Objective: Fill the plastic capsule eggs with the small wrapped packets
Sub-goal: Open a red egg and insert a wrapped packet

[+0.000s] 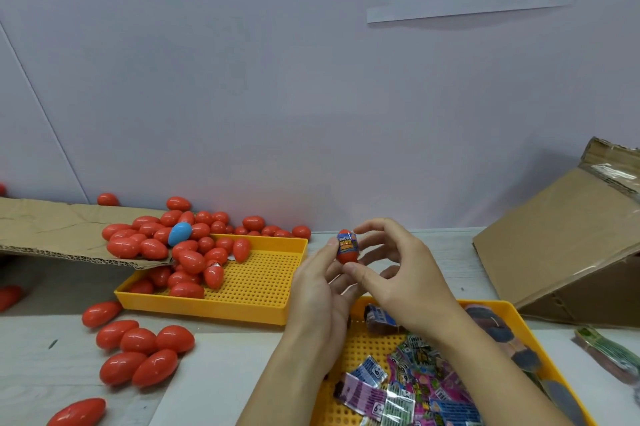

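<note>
Head view: both hands meet above the surface, between the two yellow trays, around one red capsule egg [347, 247] with a printed wrapper showing at its middle. The right hand [398, 273] pinches it end to end, thumb under the bottom and a fingertip over the top; the left hand [320, 287] steadies its left side with the thumb, fingers cupped behind. Whether the two halves are fully closed I cannot tell — the wrapper hides the seam.

The egg looks light, hard and glossy, so it would likely slip under a loose pinch; holding it by the two ends, or pressing the halves together along its length, seems the safest grip. The small wrapped packets [408, 391] lie in the near tray [512, 313], right under the right forearm — thin crinkly foil, soft, best taken by an edge.

More red eggs [194, 257] are heaped in the far tray [263, 287], to the left of the hands, spilling off a cardboard flap [62, 231], with one blue egg [180, 233] among them. Another cluster of loose eggs [138, 353] lies on the surface [34, 332] near left. A cardboard box [568, 242] stands at the right.
</note>
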The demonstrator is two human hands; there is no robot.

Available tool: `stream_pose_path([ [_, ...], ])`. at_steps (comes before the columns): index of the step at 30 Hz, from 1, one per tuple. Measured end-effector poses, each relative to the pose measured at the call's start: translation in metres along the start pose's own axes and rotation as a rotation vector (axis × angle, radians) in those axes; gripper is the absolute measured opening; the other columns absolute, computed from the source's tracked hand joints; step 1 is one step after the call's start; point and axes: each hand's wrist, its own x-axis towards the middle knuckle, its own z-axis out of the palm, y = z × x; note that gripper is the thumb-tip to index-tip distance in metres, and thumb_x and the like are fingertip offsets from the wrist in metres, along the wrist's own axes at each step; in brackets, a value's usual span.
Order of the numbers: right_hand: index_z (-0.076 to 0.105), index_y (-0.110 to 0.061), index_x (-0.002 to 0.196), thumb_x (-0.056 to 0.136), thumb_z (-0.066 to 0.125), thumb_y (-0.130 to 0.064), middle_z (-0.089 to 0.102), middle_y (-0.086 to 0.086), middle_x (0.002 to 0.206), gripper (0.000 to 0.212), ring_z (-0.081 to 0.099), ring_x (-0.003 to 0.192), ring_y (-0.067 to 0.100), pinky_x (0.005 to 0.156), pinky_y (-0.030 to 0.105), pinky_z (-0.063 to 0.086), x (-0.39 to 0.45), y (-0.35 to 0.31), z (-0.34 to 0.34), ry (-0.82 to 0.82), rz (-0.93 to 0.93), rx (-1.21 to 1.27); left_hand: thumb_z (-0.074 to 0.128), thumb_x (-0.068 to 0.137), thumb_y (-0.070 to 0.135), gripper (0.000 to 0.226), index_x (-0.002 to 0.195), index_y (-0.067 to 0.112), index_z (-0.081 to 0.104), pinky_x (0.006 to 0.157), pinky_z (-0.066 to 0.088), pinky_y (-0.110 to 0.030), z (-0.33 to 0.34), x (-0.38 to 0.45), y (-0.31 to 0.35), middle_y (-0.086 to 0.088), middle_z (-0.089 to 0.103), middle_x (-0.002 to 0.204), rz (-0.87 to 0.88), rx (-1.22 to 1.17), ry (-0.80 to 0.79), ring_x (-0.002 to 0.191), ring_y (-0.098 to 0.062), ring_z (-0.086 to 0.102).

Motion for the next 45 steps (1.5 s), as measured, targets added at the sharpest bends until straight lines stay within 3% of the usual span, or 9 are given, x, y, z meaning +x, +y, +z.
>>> stream_pose_path([
  [5,0.056,-0.037,0.103,0.076,0.082,-0.042,0.064,-0.015,0.09,0.038,0.066,0.084,0.003,0.062,0.015,0.05,0.001,-0.001,0.002,0.034,-0.024,-0.138,0.069,0.09,0.023,0.027,0.101,-0.002,0.068,0.059,0.058,-0.029,-0.003,0.002,-0.001,-0.015,0.074,0.087,0.09,0.103,0.058,0.077,-0.026,0.074],
  [13,0.069,-0.036,0.092,0.087,0.065,-0.038,0.068,-0.018,0.083,0.007,0.064,0.082,0.004,0.063,0.02,0.053,0.003,-0.004,0.008,0.0,-0.174,-0.38,0.076,0.083,0.028,0.035,0.092,0.004,0.052,0.063,0.061,-0.032,-0.005,-0.002,-0.004,-0.018,0.075,0.086,0.214,0.31,0.019,0.085,-0.031,0.075],
  [18,0.074,-0.021,0.092,0.093,0.065,-0.034,0.073,-0.007,0.074,0.016,0.07,0.073,0.011,0.066,0.031,0.059,0.009,0.004,-0.006,0.175,0.238,-0.061,0.072,0.074,0.048,0.051,0.095,0.002,0.061,0.056,0.058,-0.028,-0.005,-0.002,-0.003,-0.007,0.072,0.074,0.244,0.408,0.051,0.065,-0.024,0.071],
  [22,0.064,-0.006,0.106,0.098,0.061,-0.021,0.073,0.008,0.088,0.017,0.073,0.077,0.017,0.062,0.026,0.055,0.02,0.002,-0.039,0.368,0.548,0.567,0.067,0.074,0.052,0.049,0.093,0.007,0.064,0.054,0.055,-0.029,-0.008,-0.001,-0.001,-0.008,0.069,0.077,0.226,0.439,0.075,0.065,-0.022,0.068],
  [27,0.061,-0.002,0.086,0.099,0.061,-0.019,0.067,0.01,0.071,0.021,0.068,0.055,0.011,0.048,0.017,0.051,0.02,-0.016,-0.105,0.796,0.445,0.832,0.061,0.083,0.05,0.041,0.092,0.01,0.064,0.052,0.053,-0.03,-0.008,-0.001,-0.004,-0.008,0.072,0.079,0.19,0.46,0.068,0.064,-0.021,0.068],
  [30,0.06,-0.001,0.095,0.098,0.061,-0.018,0.07,0.014,0.086,0.017,0.071,0.06,0.013,0.052,0.016,0.053,0.016,-0.028,-0.143,0.96,0.38,0.878,0.058,0.095,0.039,0.031,0.093,0.008,0.063,0.045,0.052,-0.028,-0.008,0.002,-0.006,-0.01,0.072,0.077,0.168,0.427,0.065,0.06,-0.02,0.067],
  [38,0.049,-0.004,0.114,0.103,0.052,-0.018,0.06,0.024,0.117,0.019,0.075,0.09,0.024,0.063,0.017,0.056,0.014,-0.051,-0.18,0.976,0.247,1.237,0.053,0.101,0.021,0.022,0.088,0.004,0.059,0.041,0.045,-0.026,-0.008,0.005,-0.007,-0.01,0.069,0.07,0.15,0.453,0.052,0.051,-0.019,0.062],
  [41,0.045,0.0,0.128,0.103,0.047,-0.007,0.062,0.02,0.113,0.026,0.072,0.098,0.022,0.07,0.017,0.057,0.013,-0.053,-0.178,0.942,0.233,1.185,0.052,0.1,0.012,0.017,0.088,0.002,0.059,0.042,0.044,-0.027,-0.006,0.005,-0.008,-0.011,0.068,0.068,0.139,0.476,0.036,0.051,-0.02,0.061],
  [45,0.056,-0.002,0.116,0.101,0.039,-0.001,0.065,0.008,0.104,0.023,0.068,0.091,0.013,0.066,0.015,0.051,0.014,-0.047,-0.159,0.835,0.324,1.04,0.051,0.1,0.009,0.02,0.083,0.003,0.059,0.043,0.043,-0.027,0.008,0.0,-0.01,-0.013,0.066,0.067,0.136,0.498,0.037,0.053,-0.022,0.059],
])
